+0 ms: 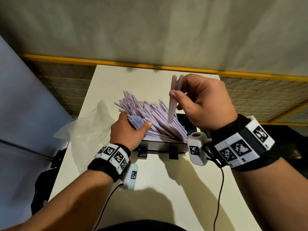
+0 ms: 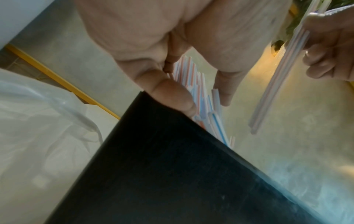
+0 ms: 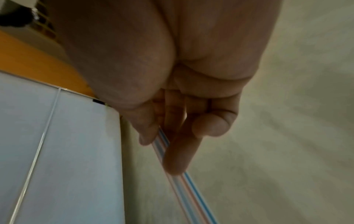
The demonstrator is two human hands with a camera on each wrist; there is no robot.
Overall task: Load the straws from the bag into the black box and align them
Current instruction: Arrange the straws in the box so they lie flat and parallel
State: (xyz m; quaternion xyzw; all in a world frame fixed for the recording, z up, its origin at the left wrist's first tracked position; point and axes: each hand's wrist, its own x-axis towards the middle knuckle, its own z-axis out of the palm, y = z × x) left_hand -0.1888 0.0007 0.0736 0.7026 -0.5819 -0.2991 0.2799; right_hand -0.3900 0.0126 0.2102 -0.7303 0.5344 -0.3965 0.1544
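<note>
A heap of red-and-blue striped straws [image 1: 150, 117] leans fanned out in the black box [image 1: 187, 124] at the middle of the white table [image 1: 166, 189]. My left hand [image 1: 133, 124] grips the heap from its left side, thumb laid over the top. The left wrist view shows its fingers [image 2: 172, 97] curled round the straw ends [image 2: 201, 94] above the box wall [image 2: 162, 174]. My right hand [image 1: 177, 99] is raised over the box and pinches a few straws [image 1: 172, 105] held nearly upright. These few straws [image 3: 191, 189] run out from between its fingertips [image 3: 178, 159].
The clear plastic bag [image 1: 88, 130] lies crumpled on the table left of the box, and shows again as the bag [image 2: 47, 121] beside the box wall. A yellow-framed mesh fence [image 1: 266, 90] runs behind the table. Wrist cables [image 1: 220, 197] trail over the near table.
</note>
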